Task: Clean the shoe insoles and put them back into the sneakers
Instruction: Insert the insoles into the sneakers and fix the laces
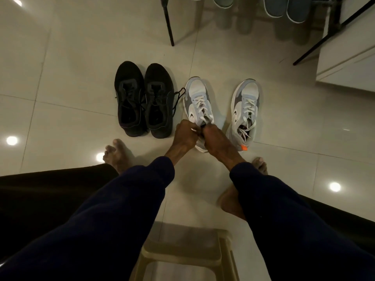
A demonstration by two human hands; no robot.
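Sneakers stand in two pairs on the shiny tile floor (71,78), all with their toes pointing away from the person. The black sneakers (129,82) sit side by side on the left, touching each other, with their laces loose. Just beside them on the right is a white and grey sneaker (197,94), and its mate (245,102) stands a little apart from it, farther right, with a small orange tag (242,147) at its heel. Both hands are at the open mouth of the white and grey sneaker, close together. The left hand (185,134) has its fingers curled tight on the edge of the opening, with a bit of white lace next to it. The right hand (213,136) is curled tight there too. A small dark bit shows between the two hands, but I cannot tell if it is the insole. Both arms are in dark blue sleeves (142,189). A bare foot (116,157) rests on the floor near the black sneakers. A tan plastic stool (182,252) is at the bottom. Grey shoes (284,7) line up at the top.
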